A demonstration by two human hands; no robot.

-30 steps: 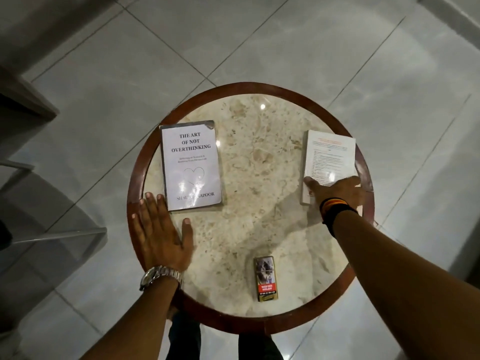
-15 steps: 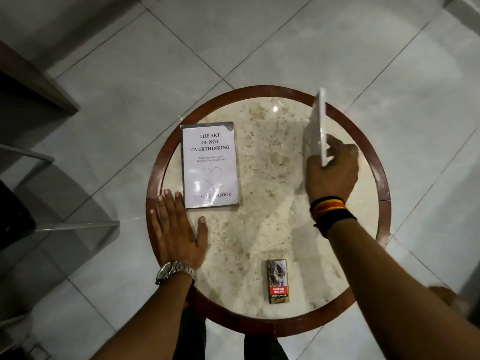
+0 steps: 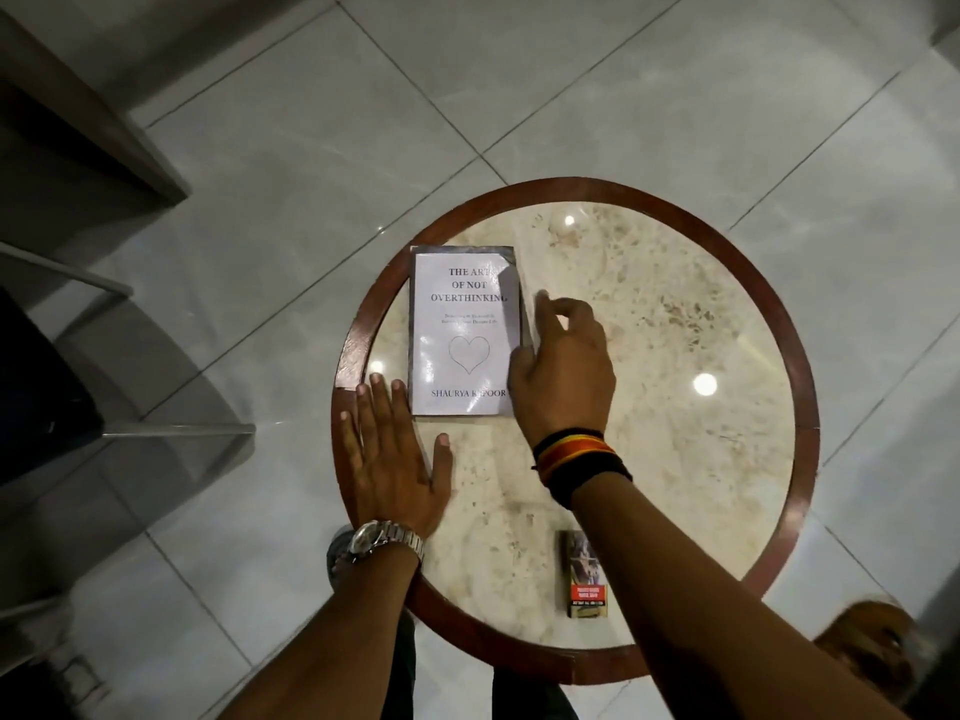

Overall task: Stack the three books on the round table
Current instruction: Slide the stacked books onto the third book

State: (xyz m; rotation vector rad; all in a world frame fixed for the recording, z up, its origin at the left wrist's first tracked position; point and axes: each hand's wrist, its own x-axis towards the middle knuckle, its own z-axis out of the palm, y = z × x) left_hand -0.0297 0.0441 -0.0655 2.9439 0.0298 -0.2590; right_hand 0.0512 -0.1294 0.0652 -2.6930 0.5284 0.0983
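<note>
Small pack (image 3: 584, 576) with a red label, text unreadable, near our edge of the surface (image 3: 675, 407). Left hand (image 3: 395, 459) flat, fingers spread. Right hand (image 3: 561, 376) grips a thin book on edge beside book (image 3: 462, 330) "THE ART OF NOT OVERTHINKING", lying flat far-left.

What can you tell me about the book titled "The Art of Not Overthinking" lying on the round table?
The book is a pale paperback with a glossy, light-catching cover, grey edges, dark printed title, a heart outline and the author's name at the bottom. It lies flat, face up, on the left part of the marble-look table near its wooden rim. The right hand rests at its right edge, seemingly on a thin book held edge-on; the left hand lies flat just below it.
</note>
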